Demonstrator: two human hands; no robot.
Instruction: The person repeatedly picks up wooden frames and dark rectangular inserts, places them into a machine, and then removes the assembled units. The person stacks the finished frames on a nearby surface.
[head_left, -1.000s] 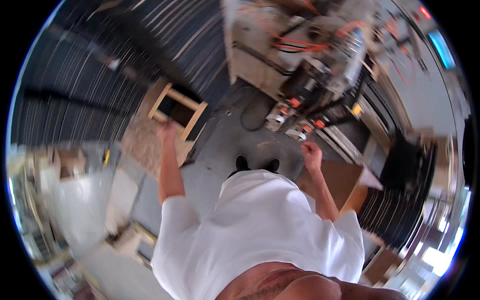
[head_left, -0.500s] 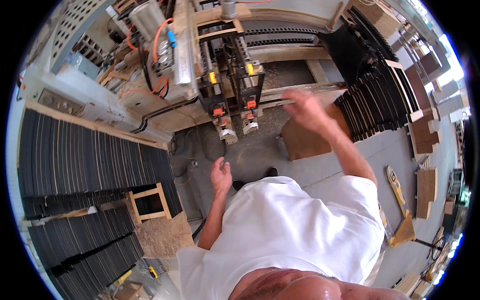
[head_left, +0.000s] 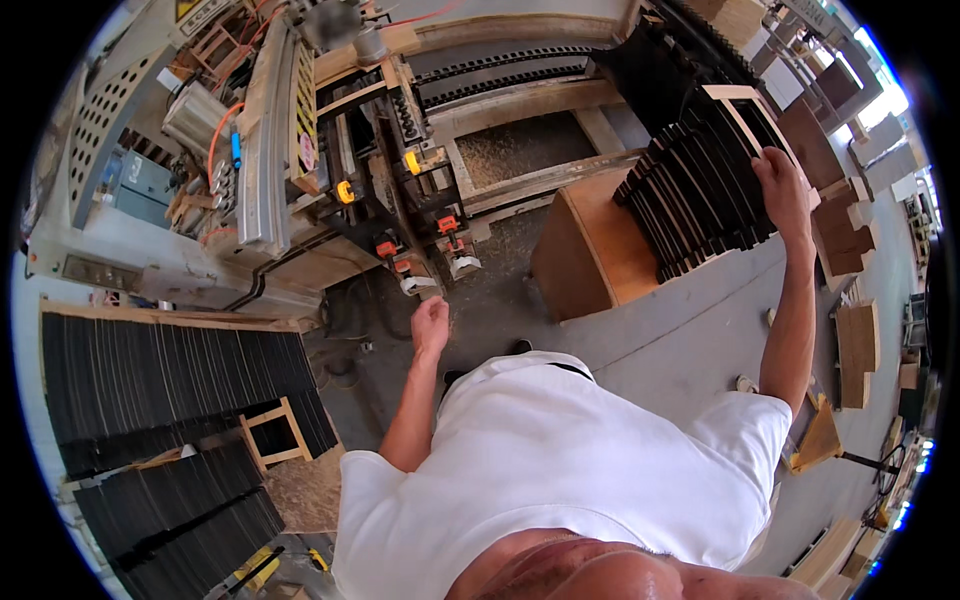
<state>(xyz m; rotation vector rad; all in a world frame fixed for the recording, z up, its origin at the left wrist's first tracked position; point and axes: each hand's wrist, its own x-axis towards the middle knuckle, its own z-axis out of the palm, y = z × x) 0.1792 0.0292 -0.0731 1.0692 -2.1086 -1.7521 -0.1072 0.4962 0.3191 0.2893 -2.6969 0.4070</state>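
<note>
Surrounding brown box [head_left: 570, 255], black panels [head_left: 690, 200]: grey workshop floor [head_left: 650, 345].

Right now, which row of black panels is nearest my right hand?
The row at right, by the brown box: your right hand is at its right end; the other rows stand at left.

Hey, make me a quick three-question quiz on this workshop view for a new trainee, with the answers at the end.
1. Multiple choice. The person's right hand is at: (a) a yellow metal pallet jack; (b) a pale rectangular wooden frame; (c) a thin orange hose.
2. True or false: The person's left hand is at that same frame.
3. Fill in: A flat, speckled brown board lies on the person's ____ side.

Key: 1. b. 2. False; the left hand is well apart from it. 3. left.
</note>
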